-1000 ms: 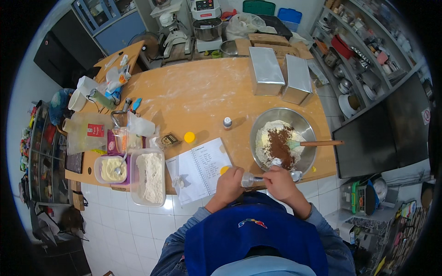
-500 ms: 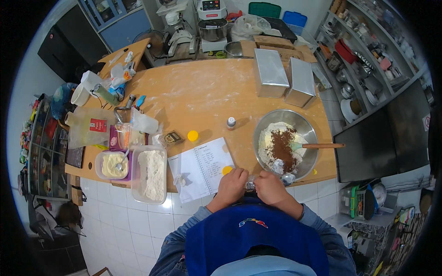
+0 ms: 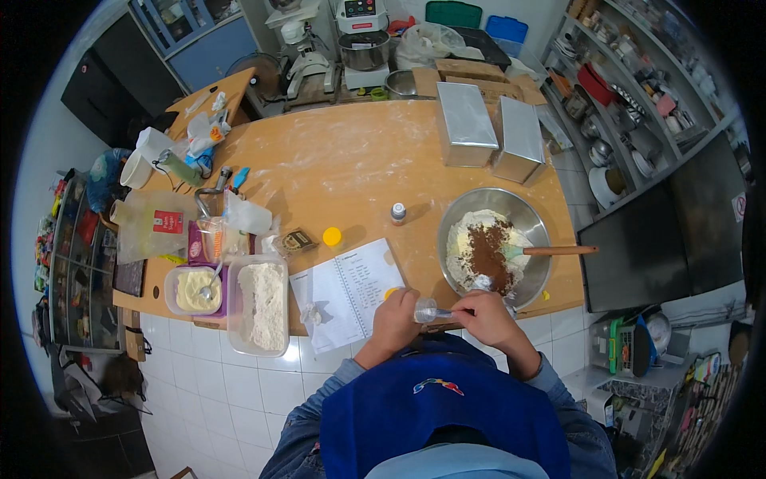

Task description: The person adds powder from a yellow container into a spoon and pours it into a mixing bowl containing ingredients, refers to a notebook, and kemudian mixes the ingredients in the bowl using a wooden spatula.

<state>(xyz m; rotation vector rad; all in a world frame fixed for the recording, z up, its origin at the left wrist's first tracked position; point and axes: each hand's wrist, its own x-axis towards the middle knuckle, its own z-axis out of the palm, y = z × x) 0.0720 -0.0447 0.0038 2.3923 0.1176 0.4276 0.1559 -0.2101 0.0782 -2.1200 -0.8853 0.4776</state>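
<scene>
My left hand (image 3: 395,323) is closed round a small clear jar (image 3: 428,310) tilted on its side, its mouth toward my right hand. The fingers of my right hand (image 3: 488,319) pinch a slim metal spoon (image 3: 452,313) that reaches to the jar's mouth; its tip is hard to make out. Just beyond my right hand stands a steel mixing bowl (image 3: 539,219) holding pale flour, brown powder and a small white heap. A spatula with a wooden handle (image 3: 558,251) rests in it. A yellow cap (image 3: 391,293) shows beside my left hand, partly hidden.
Left of my hands lie an open spiral notebook (image 3: 351,279), a tub of flour (image 3: 263,307) and a tub of butter-like spread (image 3: 195,291) with a spoon. Another yellow cap (image 3: 332,236) and a small bottle (image 3: 398,213) stand beyond. Two metal loaf tins (image 3: 465,124) are at the back right.
My right hand has lifted and shifted slightly right, away from my left. The spoon now points at the jar, which shows more clearly between my hands.
</scene>
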